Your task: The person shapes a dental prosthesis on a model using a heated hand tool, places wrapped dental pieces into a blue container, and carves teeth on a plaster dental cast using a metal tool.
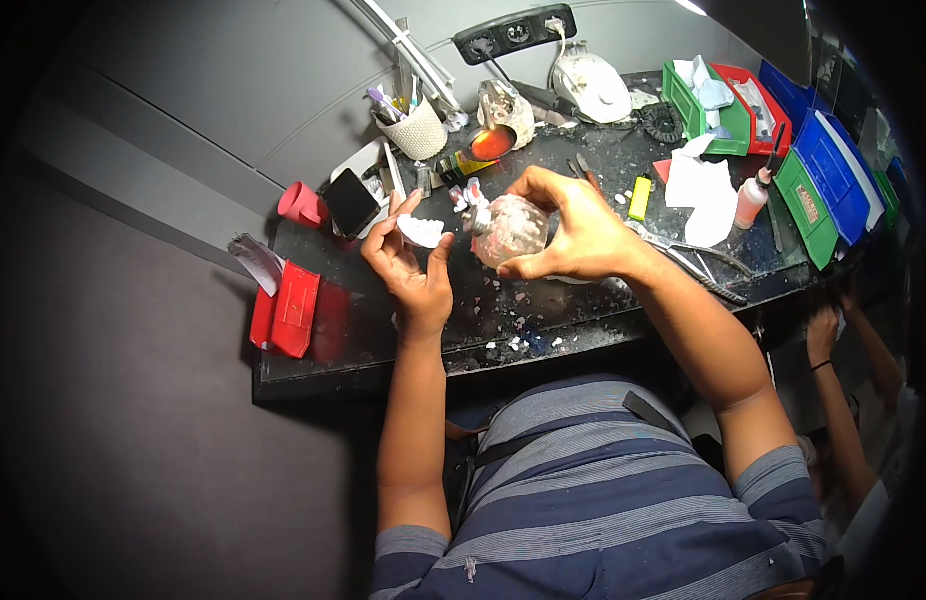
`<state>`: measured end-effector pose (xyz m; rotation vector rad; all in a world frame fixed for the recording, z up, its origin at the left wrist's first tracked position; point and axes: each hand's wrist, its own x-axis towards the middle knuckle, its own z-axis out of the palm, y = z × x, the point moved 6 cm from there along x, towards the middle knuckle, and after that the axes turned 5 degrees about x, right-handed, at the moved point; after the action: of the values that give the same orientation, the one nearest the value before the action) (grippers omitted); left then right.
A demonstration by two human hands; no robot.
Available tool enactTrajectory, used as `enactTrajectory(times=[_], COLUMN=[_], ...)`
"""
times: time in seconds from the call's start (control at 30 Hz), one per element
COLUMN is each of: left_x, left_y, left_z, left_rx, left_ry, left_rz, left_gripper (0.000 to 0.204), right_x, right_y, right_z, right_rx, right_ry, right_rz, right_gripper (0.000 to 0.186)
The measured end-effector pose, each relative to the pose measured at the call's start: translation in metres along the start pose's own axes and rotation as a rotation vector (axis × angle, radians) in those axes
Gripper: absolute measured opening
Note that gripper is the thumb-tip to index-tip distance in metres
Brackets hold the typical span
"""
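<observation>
My left hand (415,272) pinches a white plaster dental cast (421,231) between thumb and fingers, above the dark workbench (373,310). Just to its right, my right hand (575,232) is wrapped round a round, cloudy glass vessel (513,232) with pinkish smears. The vessel is tipped on its side, its narrow metallic end towards the cast, with a small gap between them. Several small pink-and-white pieces (470,195) show behind that end; what they rest on is hard to make out. White crumbs (523,343) lie scattered on the bench below my hands.
Behind stand a woven cup of tools (415,130), a glass with orange contents (493,143) and a power strip (515,33). Pliers (698,262), a yellow lighter (640,197) and a pink-filled bottle (752,200) lie right. Red bins (286,310) sit left. Another person's hands (825,335) show far right.
</observation>
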<state>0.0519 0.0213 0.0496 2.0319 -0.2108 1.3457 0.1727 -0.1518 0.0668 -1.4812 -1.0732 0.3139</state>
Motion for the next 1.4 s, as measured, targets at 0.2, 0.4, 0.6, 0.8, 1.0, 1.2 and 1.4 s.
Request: enactTrajectory(times=[0.2,0.4,0.6,0.8,1.0,1.2,1.4], left_x=[0.003,0.000,0.000,0.001,0.001,-0.001,0.000], left_y=[0.005,0.004,0.005,0.009,0.007,0.006,0.006], left_z=[0.000,0.001,0.001,0.002,0.002,0.000,0.001], left_rx=[0.103,0.081,0.052,0.089,0.075,0.035,0.025], left_ry=[0.026,0.016,0.019,0.006,0.006,0.036,0.043], left_rz=[0.075,0.088,0.078,0.092,0.072,0.036,0.010], left_gripper=[0.063,0.062,0.063,0.063,0.064,0.064,0.064], right_x=[-0.002,-0.004,-0.003,-0.002,-0.002,-0.001,-0.001], right_y=[-0.008,-0.006,-0.008,-0.007,-0.008,-0.006,-0.006], right_z=[0.013,0.018,0.019,0.018,0.017,0.020,0.013], right_rx=[-0.040,-0.052,-0.059,-0.049,-0.048,-0.044,-0.077], right_ry=[-0.067,-0.074,-0.054,-0.046,-0.042,-0.047,-0.023], right_rz=[-0.030,-0.027,-0.053,-0.024,-0.023,-0.028,-0.021], right_gripper=[0.056,0.059,0.062,0.063,0.063,0.065,0.066])
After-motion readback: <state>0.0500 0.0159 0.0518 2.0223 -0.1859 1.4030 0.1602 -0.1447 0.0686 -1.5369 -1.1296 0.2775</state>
